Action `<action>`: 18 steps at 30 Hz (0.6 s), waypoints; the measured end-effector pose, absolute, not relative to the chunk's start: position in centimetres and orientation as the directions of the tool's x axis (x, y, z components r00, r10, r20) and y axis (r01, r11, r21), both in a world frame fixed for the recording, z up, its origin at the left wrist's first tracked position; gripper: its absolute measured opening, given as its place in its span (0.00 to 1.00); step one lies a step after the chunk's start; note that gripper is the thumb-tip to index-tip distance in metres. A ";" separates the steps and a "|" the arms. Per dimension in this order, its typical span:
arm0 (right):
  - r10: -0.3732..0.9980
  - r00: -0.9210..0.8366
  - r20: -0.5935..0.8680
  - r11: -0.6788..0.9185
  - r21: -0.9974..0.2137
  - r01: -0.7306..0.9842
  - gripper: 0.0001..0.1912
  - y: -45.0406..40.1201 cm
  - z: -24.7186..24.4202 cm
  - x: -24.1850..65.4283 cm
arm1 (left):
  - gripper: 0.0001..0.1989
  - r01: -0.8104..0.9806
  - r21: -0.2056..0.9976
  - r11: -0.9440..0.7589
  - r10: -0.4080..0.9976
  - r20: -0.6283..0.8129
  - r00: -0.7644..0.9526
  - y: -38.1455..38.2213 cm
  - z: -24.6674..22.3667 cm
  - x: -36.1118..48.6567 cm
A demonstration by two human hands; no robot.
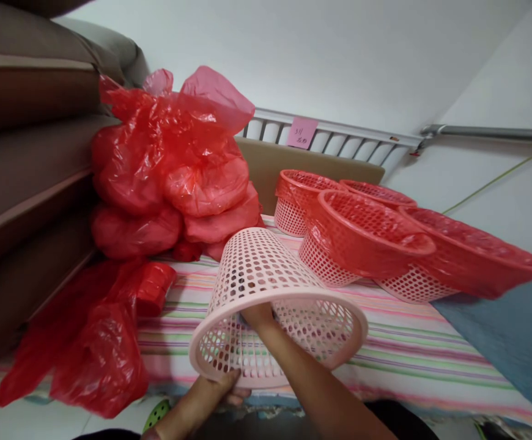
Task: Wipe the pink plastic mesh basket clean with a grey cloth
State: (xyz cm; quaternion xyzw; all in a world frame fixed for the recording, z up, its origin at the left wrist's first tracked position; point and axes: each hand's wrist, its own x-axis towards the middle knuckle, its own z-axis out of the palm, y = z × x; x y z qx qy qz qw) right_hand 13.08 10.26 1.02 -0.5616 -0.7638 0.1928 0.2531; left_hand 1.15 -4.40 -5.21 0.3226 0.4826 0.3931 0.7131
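A pale pink perforated plastic wastebasket [266,263] lies on its side, its wide mouth facing me. My left hand [222,388] is closed on the lower left part of its rim, thumb on the near side and fingers beneath. My right hand [257,315] reaches inside through the mouth, bent inward against the left inner wall. Its fingers are mostly hidden; a small dark bluish bit shows beside them, too little to name. Left of the basket lie a roll of red plastic bags [155,288] and a loose red bag [105,360].
Several wastebaskets lined with red bags [376,232] stand at the right. Filled red bags [174,159] are piled at the back left beside stacked brown cushions [32,140]. A striped cloth [403,348] covers the surface; a pink note [301,132] hangs on the white rail behind.
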 end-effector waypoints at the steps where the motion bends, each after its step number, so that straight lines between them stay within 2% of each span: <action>1: 0.963 -0.228 0.143 0.269 -0.535 0.801 0.28 8.6 0.9 13.3 | 0.48 -0.252 0.841 0.479 0.874 -0.431 0.224 -4.4 -5.4 1.2; 4: 0.967 -0.247 0.059 0.249 -0.415 0.875 0.30 2.8 0.0 14.9 | 0.45 -0.247 0.852 0.461 0.883 -0.414 0.220 -4.3 -5.9 1.2; 8: 0.958 -0.285 0.013 0.270 -0.367 0.890 0.30 -1.7 -0.5 16.7 | 0.44 -0.165 0.891 0.422 0.892 -0.376 0.250 -4.2 -5.1 0.8; 14: 0.963 -0.268 -0.025 0.242 -0.357 0.902 0.27 -1.5 1.3 16.2 | 0.53 -0.114 0.938 0.328 0.945 -0.327 0.034 -4.3 -2.4 -1.8; 18: 0.967 -0.254 0.016 0.233 -0.455 0.860 0.28 -2.6 0.6 15.3 | 0.55 -0.107 0.927 0.360 0.932 -0.363 -0.015 -4.5 -3.2 -2.4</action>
